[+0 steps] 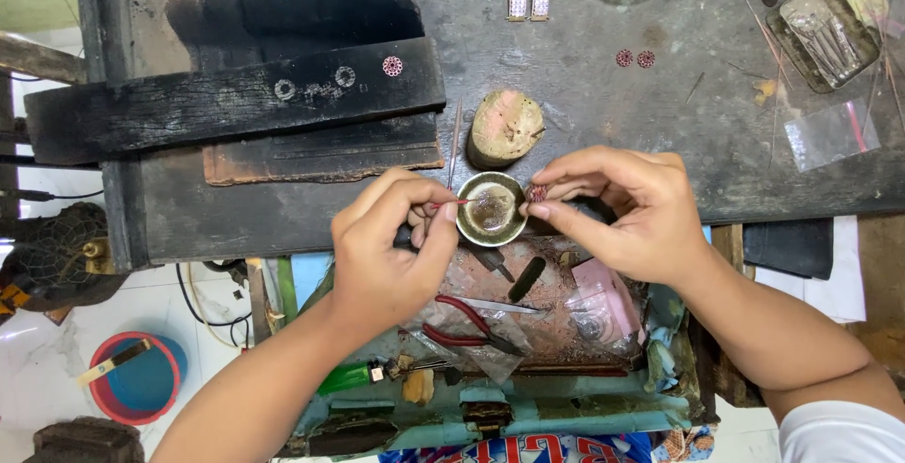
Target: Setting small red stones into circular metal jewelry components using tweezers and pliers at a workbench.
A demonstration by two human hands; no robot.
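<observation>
Head view: we pinch a thin red-tipped stick (pixel 451 203) in our left hand (pixel 388 254), its tip over the small metal bowl (pixel 491 209), while our right hand (pixel 617 210) pinches a tiny red rosette (pixel 536 193) beside the rim, within reach.

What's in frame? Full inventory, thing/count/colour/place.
Small bowl: 1, brass-coloured, bench edge between the hands
Thin stick: 1, red-tipped, in left fingers
Round ornament: 1, pink, in right fingers
Rosettes: 2, red, upper bench
Wooden block: 1, tan, behind bowl
Pliers: 1, red-handled, tray below
Lighter: 1, green, tray
Metal tin: 1, grey, top right
Left hand: pinching stick
Right hand: pinching ornament
</observation>
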